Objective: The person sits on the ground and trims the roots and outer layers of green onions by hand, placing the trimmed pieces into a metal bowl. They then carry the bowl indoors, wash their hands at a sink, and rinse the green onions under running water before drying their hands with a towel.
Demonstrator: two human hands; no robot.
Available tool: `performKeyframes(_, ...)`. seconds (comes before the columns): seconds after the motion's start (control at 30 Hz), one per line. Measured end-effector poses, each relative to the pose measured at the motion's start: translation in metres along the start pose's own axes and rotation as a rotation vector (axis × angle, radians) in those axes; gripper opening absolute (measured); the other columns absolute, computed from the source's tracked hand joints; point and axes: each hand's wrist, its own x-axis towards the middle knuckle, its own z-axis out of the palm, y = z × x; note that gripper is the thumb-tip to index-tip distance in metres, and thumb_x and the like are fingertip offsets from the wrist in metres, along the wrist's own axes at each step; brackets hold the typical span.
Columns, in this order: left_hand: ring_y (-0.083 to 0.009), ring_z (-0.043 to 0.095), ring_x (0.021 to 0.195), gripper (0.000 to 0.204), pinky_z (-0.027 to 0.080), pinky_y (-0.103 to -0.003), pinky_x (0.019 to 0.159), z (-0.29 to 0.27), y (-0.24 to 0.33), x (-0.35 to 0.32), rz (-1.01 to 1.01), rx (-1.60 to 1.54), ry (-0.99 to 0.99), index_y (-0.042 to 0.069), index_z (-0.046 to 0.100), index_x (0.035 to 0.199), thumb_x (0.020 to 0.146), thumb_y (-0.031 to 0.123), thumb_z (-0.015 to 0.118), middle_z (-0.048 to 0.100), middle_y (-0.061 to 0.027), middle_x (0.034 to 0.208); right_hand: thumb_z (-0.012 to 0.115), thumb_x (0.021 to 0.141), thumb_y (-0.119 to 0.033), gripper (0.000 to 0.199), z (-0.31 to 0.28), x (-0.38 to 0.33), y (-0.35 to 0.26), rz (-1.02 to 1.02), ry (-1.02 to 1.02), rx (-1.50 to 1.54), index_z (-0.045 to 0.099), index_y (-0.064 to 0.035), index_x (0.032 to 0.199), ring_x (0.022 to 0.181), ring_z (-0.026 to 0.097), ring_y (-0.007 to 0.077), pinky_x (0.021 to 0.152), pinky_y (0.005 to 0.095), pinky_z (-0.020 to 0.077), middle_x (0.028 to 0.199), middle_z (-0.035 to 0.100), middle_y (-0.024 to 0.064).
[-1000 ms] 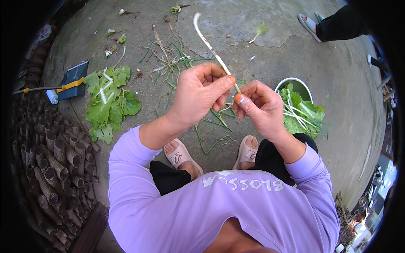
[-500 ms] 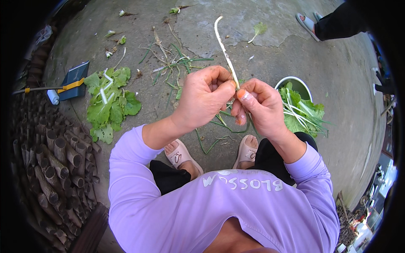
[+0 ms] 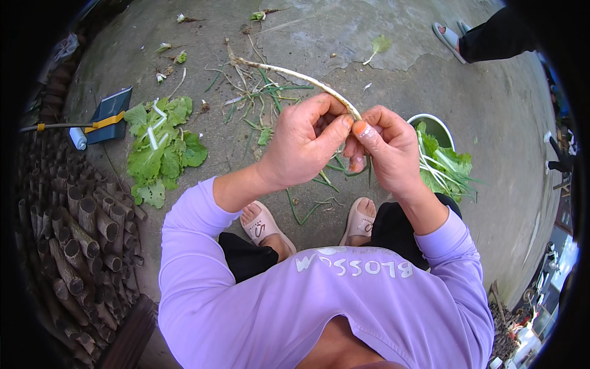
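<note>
You wear a purple top (image 3: 264, 301) of matt cloth; your pale stalk (image 3: 310, 79) looks smooth, the ground (image 3: 498, 154) rough concrete, the logs (image 3: 86, 218) coarse wood.

A stack of cut logs (image 3: 80, 230), round ends showing, borders the grey concrete floor (image 3: 498, 184). Just beside the near end of the log stack is a dark piece of wood (image 3: 130, 332). Beyond the stack and to its right, a smoother patch (image 3: 424, 24) of concrete ends in a ragged crack. Well across the floor from the stack sits mixed clutter (image 3: 528, 332) (too small to sort out). The light is soft and even.
</note>
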Motion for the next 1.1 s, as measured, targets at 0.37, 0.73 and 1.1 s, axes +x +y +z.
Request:
performKeyframes(0.37,-0.0137,0.059,0.057,0.016,0.045,-0.022,0.043,-0.029,-0.019,0.021,-0.266,-0.632,0.198,0.001,0.057,0.086,0.09,0.012,0.046,0.063,-0.0112,0.075,0.054,0.095,-0.018,0.018,-0.013,0.002,-0.008,-0.035,0.143,-0.132,0.056,-0.0018,0.087,0.057,0.054,0.009,0.054,0.021,0.0463,0.074,0.059,0.0054)
performKeyframes(0.73,-0.0364,0.064,0.089,0.014,0.059,-0.039,0.08,-0.126,-0.038,0.067,-0.068,-0.807,0.59,-0.007,0.048,0.085,0.088,0.003,0.039,0.061,-0.0273,0.094,0.052,0.094,-0.013,0.013,-0.02,-0.007,-0.003,0.042,0.052,0.195,0.054,-0.0026,0.088,0.054,0.05,0.0096,0.051,0.0236,0.047,0.072,0.058,0.0059)
performKeyframes(1.1,-0.034,0.064,0.084,0.012,0.06,-0.043,0.08,-0.243,-0.065,0.065,0.083,-0.653,0.916,-0.009,0.045,0.086,0.086,0.0,0.037,0.058,-0.0224,0.088,0.051,0.095,-0.016,0.013,-0.033,-0.003,-0.006,0.049,-0.088,0.435,0.053,-0.0036,0.09,0.055,0.047,0.0105,0.052,0.0262,0.0448,0.075,0.055,0.0094)
